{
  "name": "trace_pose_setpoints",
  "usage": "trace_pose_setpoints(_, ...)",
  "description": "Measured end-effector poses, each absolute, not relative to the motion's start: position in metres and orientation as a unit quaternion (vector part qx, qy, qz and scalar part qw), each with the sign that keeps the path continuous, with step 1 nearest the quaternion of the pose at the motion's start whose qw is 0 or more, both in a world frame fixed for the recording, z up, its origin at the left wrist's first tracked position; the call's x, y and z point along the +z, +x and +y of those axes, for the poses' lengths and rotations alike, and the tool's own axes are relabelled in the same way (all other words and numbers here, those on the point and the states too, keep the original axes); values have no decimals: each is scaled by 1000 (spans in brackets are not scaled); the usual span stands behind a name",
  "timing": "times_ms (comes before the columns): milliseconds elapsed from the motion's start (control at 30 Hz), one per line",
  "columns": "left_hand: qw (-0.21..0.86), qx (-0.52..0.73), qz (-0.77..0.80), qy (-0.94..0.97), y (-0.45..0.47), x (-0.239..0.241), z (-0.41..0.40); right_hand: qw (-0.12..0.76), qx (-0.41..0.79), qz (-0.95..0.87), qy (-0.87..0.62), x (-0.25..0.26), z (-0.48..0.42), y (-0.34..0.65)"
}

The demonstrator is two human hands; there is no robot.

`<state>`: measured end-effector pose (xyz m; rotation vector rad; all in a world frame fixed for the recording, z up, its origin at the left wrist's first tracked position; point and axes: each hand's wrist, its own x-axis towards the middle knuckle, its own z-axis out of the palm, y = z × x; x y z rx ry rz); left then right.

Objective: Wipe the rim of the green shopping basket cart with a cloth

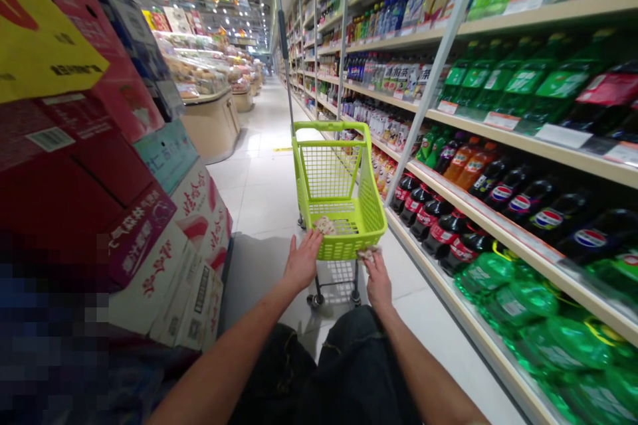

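A bright green shopping cart (343,247) stands in the aisle in front of my knees, its basket tilted toward me. My left hand (303,260) is at the near left rim, fingers stretched forward, pressing a patterned beige cloth (325,225) against the basket's inner side. My right hand (379,282) is lower, at the near right corner, holding another beige cloth (369,252) against the outside of the basket. The fingertips of both hands are partly hidden by cloth and rim. Whether the two cloths are separate pieces I cannot tell.
Shelves of bottled drinks (523,196) run along the right, with large green bottles (518,305) at the bottom. Stacked cartons (194,212) rise close on the left. Farther down the white tiled floor (259,192) stands a wooden display counter (212,123). A tall pole (284,40) rises from the cart.
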<state>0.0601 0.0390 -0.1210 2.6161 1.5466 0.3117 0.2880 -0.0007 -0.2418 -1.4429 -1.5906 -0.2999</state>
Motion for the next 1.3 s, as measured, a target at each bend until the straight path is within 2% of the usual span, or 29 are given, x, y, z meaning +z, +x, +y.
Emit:
trace_pose_setpoints(267,51,108,493,862,63,-122,41,490,-90,-707,-502,-187,16,250)
trace_pose_setpoints(433,70,117,495,858,61,-121,43,437,-21,-761,-479,-236,6,224)
trace_pose_setpoints(533,124,184,496,840,61,-124,37,456,27,-745,-486,-239,-14,229)
trace_pose_setpoints(600,209,265,491,803,65,-128,30,478,94,-724,-488,-216,-24,233)
trace_pose_setpoints(667,349,325,488,731,73,-133,20,492,181,-703,-481,-185,-28,235)
trace_pose_setpoints(800,651,349,437,514,88,-137,-1,512,296,-633,-500,-145,-17,233)
trace_pose_setpoints(867,732,359,397,422,91,-138,-7,533,272,-601,-530,-142,-10,229)
trace_pose_setpoints(967,755,394,403,335,92,-141,-9,545,142,-609,-558,-151,-7,216)
trace_pose_setpoints(1067,734,422,461,267,90,-144,-7,460,26,-718,-521,-166,-19,200)
trace_pose_setpoints(1167,747,395,477,243,83,-146,-8,340,-5,-805,-486,-184,-33,190)
trace_pose_setpoints(1233,754,347,493,261,76,-145,-8,306,-22,-816,-491,-193,-35,190)
trace_pose_setpoints(1300,747,295,513,302,68,-141,-5,308,-51,-820,-480,-193,-26,193)
